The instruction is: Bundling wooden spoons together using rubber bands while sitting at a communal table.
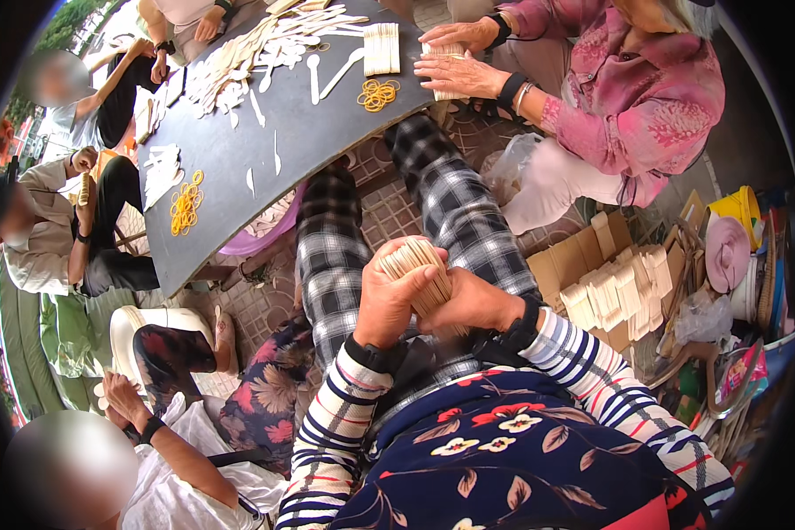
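Observation:
Above my lap, a thick bundle of pale wooden spoons (415, 262) is clasped between both hands, its ends fanned upward. My left hand (385, 302) wraps its left side, with the thumb laid across the front. From the right, my right hand (479, 303) closes around the lower part; some of its fingers are hidden. On the dark table ahead lie loose wooden spoons (315, 79), a neat stack of wooden spoons (382, 49) and a heap of yellow rubber bands (377, 94).
Across the dark table (305, 132) spreads a large pile of wooden spoons (230, 71). More rubber bands (185, 205) lie at its left. A cardboard box (552, 265) beside my right leg holds several bundles (623, 287). Co-workers sit around; one person's hands (455, 62) hold a bundle at upper right.

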Available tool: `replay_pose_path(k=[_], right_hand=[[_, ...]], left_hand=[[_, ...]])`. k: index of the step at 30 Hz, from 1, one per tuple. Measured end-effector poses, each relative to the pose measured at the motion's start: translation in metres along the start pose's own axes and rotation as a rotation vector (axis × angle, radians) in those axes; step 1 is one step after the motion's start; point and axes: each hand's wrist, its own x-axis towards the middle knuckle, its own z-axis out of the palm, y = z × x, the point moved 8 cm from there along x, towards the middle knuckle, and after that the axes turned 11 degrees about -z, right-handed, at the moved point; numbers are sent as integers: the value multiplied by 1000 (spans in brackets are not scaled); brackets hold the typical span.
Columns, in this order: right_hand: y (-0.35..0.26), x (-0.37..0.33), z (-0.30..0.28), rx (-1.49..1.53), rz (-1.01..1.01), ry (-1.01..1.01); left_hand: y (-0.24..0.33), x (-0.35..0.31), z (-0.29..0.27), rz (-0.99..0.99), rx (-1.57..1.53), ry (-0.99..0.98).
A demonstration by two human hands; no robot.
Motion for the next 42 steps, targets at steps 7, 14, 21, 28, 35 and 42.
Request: replay_pose_path(k=[7, 14, 21, 28, 35, 42], right_hand=[[8, -3, -3, 65, 88, 39], [14, -5, 5, 92, 145, 2], [22, -5, 6, 24, 221, -34], [46, -1, 7, 48, 201, -76], [33, 1, 10, 87, 126, -94], [41, -1, 14, 158, 233, -130]], left_hand=[[-1, -1, 4, 0, -25, -96], [22, -3, -4, 73, 410, 23], [6, -2, -17, 71, 367, 83], [0, -5, -24, 57, 327, 138], [-2, -5, -27, 90, 341, 158], [-3, -8, -25, 127, 369, 155]])
